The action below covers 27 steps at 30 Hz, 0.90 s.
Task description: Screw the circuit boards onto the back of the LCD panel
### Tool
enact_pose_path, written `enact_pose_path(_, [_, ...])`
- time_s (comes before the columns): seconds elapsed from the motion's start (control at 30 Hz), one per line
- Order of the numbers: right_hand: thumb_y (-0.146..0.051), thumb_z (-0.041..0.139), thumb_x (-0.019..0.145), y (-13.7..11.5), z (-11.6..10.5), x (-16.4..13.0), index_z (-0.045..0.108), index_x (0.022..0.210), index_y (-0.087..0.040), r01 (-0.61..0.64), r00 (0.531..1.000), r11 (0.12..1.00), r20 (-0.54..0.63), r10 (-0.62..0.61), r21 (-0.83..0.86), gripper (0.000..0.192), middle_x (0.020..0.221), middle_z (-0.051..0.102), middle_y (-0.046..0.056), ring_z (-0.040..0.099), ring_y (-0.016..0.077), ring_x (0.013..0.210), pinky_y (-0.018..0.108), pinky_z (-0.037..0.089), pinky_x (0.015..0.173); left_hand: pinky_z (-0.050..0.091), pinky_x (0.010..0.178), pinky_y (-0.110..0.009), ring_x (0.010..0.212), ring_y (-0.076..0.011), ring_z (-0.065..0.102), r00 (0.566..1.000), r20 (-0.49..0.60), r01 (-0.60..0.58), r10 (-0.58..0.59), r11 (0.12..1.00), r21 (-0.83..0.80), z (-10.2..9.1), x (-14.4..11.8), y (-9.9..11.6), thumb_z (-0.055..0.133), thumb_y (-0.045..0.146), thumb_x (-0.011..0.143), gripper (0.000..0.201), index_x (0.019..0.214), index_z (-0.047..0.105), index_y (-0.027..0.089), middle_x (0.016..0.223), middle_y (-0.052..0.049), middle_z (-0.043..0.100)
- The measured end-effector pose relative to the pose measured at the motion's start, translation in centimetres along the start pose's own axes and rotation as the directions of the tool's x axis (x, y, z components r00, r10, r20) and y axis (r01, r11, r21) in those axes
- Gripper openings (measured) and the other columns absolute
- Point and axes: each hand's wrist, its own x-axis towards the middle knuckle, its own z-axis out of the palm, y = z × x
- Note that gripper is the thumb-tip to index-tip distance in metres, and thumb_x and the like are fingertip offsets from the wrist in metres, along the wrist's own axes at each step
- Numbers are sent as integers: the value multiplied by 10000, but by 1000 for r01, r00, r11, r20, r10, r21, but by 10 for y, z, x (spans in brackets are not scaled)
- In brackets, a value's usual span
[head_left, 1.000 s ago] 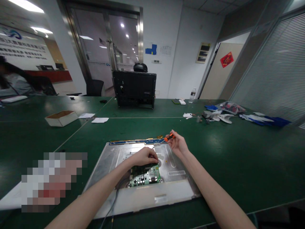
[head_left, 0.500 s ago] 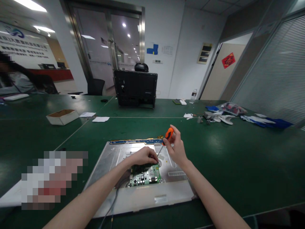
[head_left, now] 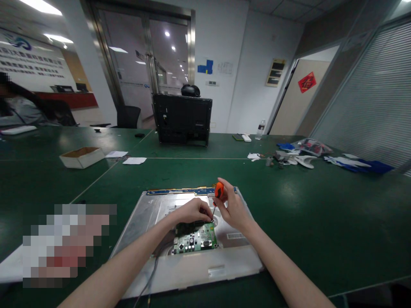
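Observation:
A silver metal display panel (head_left: 231,263) lies flat on the green table, with a green circuit board (head_left: 195,240) on its middle. My right hand (head_left: 236,209) grips a screwdriver (head_left: 219,189) by its orange and black handle. The shaft points down at the board's upper right corner, close to upright. There, my left hand (head_left: 192,210) is closed in a pinch beside the screwdriver tip; whatever its fingertips hold is too small to make out. A thin blue circuit strip (head_left: 173,192) runs along the panel's far edge. Dark cables (head_left: 153,273) trail from the board towards me.
A black monitor (head_left: 183,119) stands at the back. An open box (head_left: 82,158) and paper slips (head_left: 135,161) are at left; a blurred-out patch covers something nearer. Bottle (head_left: 260,129), plastic bag (head_left: 313,146) and loose parts (head_left: 282,157) lie at right. A person (head_left: 24,107) sits far left.
My right hand has moved left and slightly down, bringing the screwdriver more upright over the board's corner. My left hand stays at the same spot.

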Motion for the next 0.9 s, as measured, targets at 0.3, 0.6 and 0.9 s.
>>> enact_pose_path(0.3, [-222,629,767,0,3,-3,434,1287,-282,45,999,999,-10,-44,14,560,739,580,9,511,149,579,275,407,572,438,636,-201,653,-132,599,999,12,-34,34,999,5,-1,-1,1,670,221,733,131,818,736,147,712,-17,696])
enact_pose_path(0.6, [-220,559,821,6,6,-3,344,1326,-250,199,980,959,39,-195,-201,550,759,588,8,529,127,562,247,420,523,437,651,-204,684,-142,605,999,13,-35,35,999,30,-1,0,-2,667,211,733,137,826,742,144,756,-33,712])
enact_pose_path(0.9, [-296,599,811,5,7,-1,312,1243,-221,242,965,899,-9,-264,-365,523,636,509,-54,471,93,461,196,357,426,442,681,-205,714,-143,610,999,13,-39,39,998,40,0,0,-4,655,230,750,146,836,740,149,798,-34,712])
